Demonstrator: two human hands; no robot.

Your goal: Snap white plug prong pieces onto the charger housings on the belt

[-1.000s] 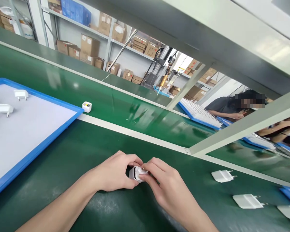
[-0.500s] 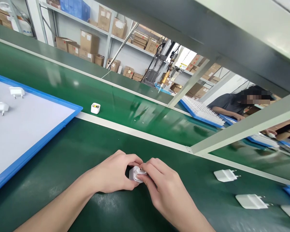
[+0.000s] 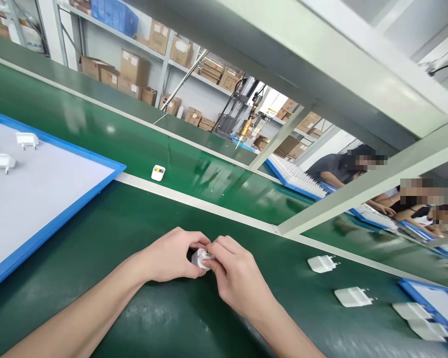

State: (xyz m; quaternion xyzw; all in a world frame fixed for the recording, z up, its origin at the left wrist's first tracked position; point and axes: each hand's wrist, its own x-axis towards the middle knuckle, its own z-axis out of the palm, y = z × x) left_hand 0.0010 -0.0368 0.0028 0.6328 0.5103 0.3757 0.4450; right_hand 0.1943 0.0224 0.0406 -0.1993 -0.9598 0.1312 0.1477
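Both hands meet low in the middle of the green bench mat. My left hand [image 3: 171, 258] curls round a small white charger plug [image 3: 198, 258] from the left. My right hand [image 3: 233, 276] pinches the same plug from the right, fingertips on its top. Most of the plug is hidden by the fingers. A small white open housing with yellow inside [image 3: 158, 172] sits on the conveyor belt beyond the hands.
A blue-rimmed white tray [image 3: 97, 186] at left carries a few white plugs [image 3: 0, 161]. More white plugs [image 3: 322, 263] [image 3: 353, 297] lie on the mat at right, beside another blue tray [image 3: 431, 298]. Other people work across the belt at far right. Shelves of cardboard boxes stand behind.
The small housing on the belt has drifted right. My hands stay on the plug, and the view has shifted so they sit slightly further left.
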